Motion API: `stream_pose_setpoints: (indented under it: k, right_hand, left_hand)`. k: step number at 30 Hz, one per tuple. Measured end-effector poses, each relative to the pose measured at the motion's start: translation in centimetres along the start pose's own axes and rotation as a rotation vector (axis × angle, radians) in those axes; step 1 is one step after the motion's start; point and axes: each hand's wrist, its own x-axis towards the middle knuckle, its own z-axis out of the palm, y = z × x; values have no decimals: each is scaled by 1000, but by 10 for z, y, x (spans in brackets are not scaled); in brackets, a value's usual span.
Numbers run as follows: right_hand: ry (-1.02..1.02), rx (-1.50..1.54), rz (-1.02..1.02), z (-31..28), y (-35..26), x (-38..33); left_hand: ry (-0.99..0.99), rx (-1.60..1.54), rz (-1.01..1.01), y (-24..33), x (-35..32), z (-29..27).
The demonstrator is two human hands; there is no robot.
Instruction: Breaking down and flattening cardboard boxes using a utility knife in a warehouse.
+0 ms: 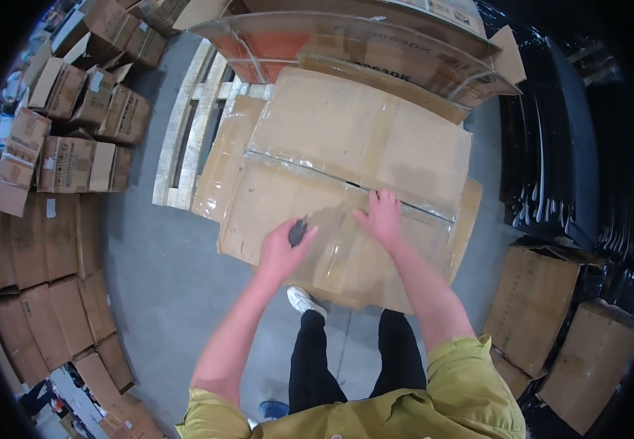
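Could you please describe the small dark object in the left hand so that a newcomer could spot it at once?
Start at the large taped cardboard box in the middle. At its near-left corner, the left hand closes around a small dark grey tool. It is the only dark item against the brown cardboard.

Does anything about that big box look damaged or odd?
A little. The big box has wrinkled clear tape and a gap along its top seam by the right hand. The left hand holds a small dark tool. Nothing has spilled.
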Motion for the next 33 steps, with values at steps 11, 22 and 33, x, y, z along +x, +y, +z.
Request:
stream_pose_setpoints:
  k: [11, 22, 33]
  right_hand:
    - [-769, 809, -414, -162, -28, -44]
    - [-561, -79, -656, 6, -25, 14]
    - [-75, 77, -756, -165, 9, -94]
  left_hand:
    - [-80, 652, 326, 76, -6, -16]
    - [-385, 696, -509, 12, -184, -51]
    - [-119, 757, -387, -27, -93, -26]
